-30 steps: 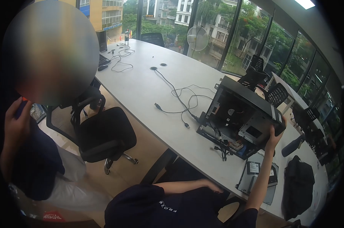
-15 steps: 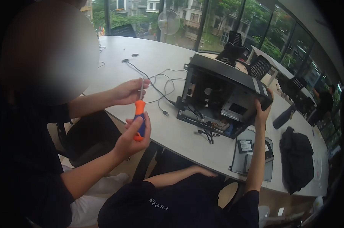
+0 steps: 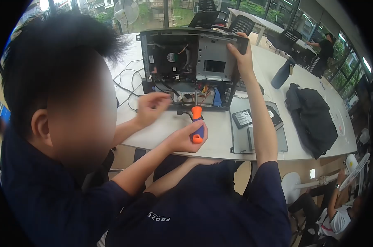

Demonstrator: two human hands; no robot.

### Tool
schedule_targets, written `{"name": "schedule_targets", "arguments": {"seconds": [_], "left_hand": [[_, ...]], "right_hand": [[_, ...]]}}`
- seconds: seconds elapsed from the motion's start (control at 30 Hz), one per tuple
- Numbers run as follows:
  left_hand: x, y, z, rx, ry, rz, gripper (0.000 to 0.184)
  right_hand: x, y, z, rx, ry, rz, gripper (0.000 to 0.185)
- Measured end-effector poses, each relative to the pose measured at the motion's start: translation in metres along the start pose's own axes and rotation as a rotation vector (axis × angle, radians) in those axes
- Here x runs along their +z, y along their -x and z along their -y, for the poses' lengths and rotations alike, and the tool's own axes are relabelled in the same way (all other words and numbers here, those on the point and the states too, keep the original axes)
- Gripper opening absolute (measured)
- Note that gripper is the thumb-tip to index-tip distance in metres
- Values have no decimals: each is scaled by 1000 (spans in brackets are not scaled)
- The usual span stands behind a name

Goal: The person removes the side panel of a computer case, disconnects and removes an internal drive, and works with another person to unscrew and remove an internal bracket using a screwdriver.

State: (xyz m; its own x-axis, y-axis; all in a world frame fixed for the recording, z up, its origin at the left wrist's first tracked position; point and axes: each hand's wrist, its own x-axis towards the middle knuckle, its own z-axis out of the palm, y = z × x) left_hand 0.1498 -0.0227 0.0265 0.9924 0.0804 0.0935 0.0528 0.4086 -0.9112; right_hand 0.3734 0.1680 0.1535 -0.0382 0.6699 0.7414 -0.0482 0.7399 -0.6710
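Observation:
My right hand [image 3: 241, 50] grips the upper right corner of an opened desktop computer case [image 3: 214, 44], holding it tilted up on the table. Its interior, with wires, a drive and a metal bracket, faces me. Low in my lap, by the table's front edge, my left hand [image 3: 205, 161] lies flat and holds nothing. On the left, a co-worker's right hand [image 3: 182, 139] holds an orange and blue screwdriver [image 3: 197, 125], its shaft pointing into the lower part of the case. The co-worker's other hand [image 3: 151, 110] hovers beside the case, blurred.
Right of the case, a flat metal panel [image 3: 278, 144] bears a solid-state drive [image 3: 243, 118] and other drives. Farther right are a blue bottle [image 3: 281, 75] and a dark bag [image 3: 312, 119]. Cables [image 3: 130, 85] trail over the table's left side. Other people sit in the background.
The computer case now faces me more squarely. The co-worker has leaned in and brought the screwdriver from beside the case to its lower interior. The co-worker's left hand has left the screwdriver's shaft.

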Motion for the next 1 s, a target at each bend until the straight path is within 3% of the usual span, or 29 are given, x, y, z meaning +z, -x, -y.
{"name": "schedule_targets", "arguments": {"seconds": [0.07, 0.13, 0.17, 0.27, 0.4, 0.53, 0.73, 1.0], "left_hand": [[5, -11, 1, 40, -121, 16, 11], [13, -17, -2, -5, 140, -8, 14], [19, -32, 22, 237, -213, -2, 11], [29, -41, 24, 112, -119, 112, 15], [36, -50, 26, 156, -167, 158, 15], [38, -55, 24, 211, -260, 83, 16], [42, -55, 20, 113, -198, 56, 16], [46, -56, 19, 197, -240, 55, 16]], "right_hand": [[-2, -4, -9, 13, 17, 11, 62], [-3, -5, -17, 30, 32, 19, 63], [-2, -8, -18, 11, 60, 14, 63], [-3, -9, -21, 7, 103, -7, 64], [-2, -7, -14, 15, 77, -14, 62], [-2, -5, -15, 14, 75, 12, 66], [-2, -7, -15, -4, 95, 1, 66], [-2, -5, -8, 29, 31, 13, 63]]}}
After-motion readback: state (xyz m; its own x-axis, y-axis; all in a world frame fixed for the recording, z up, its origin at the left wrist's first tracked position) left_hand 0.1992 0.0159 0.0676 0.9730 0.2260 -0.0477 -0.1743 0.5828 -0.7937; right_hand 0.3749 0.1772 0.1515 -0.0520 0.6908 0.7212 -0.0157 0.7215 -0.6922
